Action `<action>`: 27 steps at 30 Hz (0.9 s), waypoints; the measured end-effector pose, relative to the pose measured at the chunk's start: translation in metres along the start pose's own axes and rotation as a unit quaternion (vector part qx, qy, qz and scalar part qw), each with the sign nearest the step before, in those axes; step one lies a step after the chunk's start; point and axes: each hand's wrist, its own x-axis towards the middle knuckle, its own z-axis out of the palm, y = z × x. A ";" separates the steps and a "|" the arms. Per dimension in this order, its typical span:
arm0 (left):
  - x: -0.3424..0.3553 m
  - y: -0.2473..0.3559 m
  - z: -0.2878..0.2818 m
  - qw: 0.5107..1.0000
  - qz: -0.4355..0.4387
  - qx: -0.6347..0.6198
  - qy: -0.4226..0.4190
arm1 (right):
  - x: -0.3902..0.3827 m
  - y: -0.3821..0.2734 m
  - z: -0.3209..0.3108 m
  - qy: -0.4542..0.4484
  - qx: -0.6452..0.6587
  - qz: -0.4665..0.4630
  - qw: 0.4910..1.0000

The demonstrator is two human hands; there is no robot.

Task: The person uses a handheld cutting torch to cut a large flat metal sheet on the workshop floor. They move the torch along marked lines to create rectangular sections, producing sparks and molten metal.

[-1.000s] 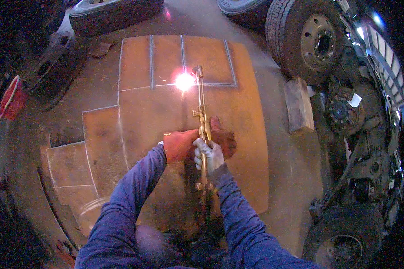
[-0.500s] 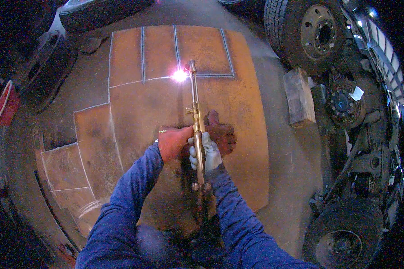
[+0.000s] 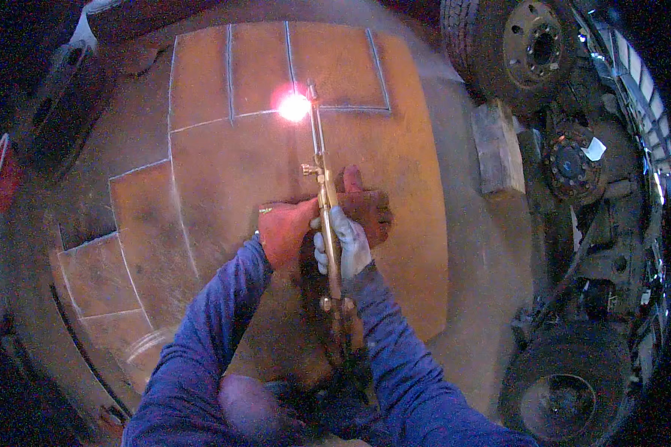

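A brass cutting torch [image 3: 325,182] points away from me over a rusty steel plate [image 3: 231,171]. Its long tubes end in an angled head, beside a bright pinkish-white glow [image 3: 294,107] on the chalked cross line. My right hand [image 3: 344,240], in a pale grey glove, wraps round the torch handle. Under the torch lies my left hand [image 3: 361,212] in a red glove, resting on the plate with thumb stretched out and fingers reaching right; the torch passes over it. Glare hides the exact spot under the flame.
Dark cut lines and white chalk lines divide the plate, whose left edge is stepped. Right of it stand a wooden block [image 3: 498,149], a truck wheel [image 3: 533,45], a hub [image 3: 574,167] and another tyre [image 3: 559,402]. A red round object [image 3: 4,175] sits far left.
The plate sits slightly higher in the picture as the view shifts. The glow has crept a little left along the cross line and looks larger and pinker. Both hands keep their hold.
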 end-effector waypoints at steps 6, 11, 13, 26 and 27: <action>0.004 -0.016 0.012 0.996 0.055 -0.046 0.047 | 0.002 0.001 0.003 -0.001 0.009 0.024 1.000; 0.003 -0.016 0.016 0.991 0.081 -0.060 0.088 | -0.001 -0.002 0.003 -0.006 0.008 0.020 1.000; 0.002 -0.016 0.014 0.991 0.077 -0.069 0.085 | -0.001 0.000 0.004 -0.003 -0.003 0.026 1.000; 0.016 -0.008 -0.010 0.996 0.024 -0.062 0.060 | -0.004 -0.002 0.010 -0.012 -0.005 -0.009 1.000; 0.018 -0.010 -0.015 0.996 0.010 -0.062 0.061 | -0.005 -0.002 0.010 -0.011 -0.009 -0.010 1.000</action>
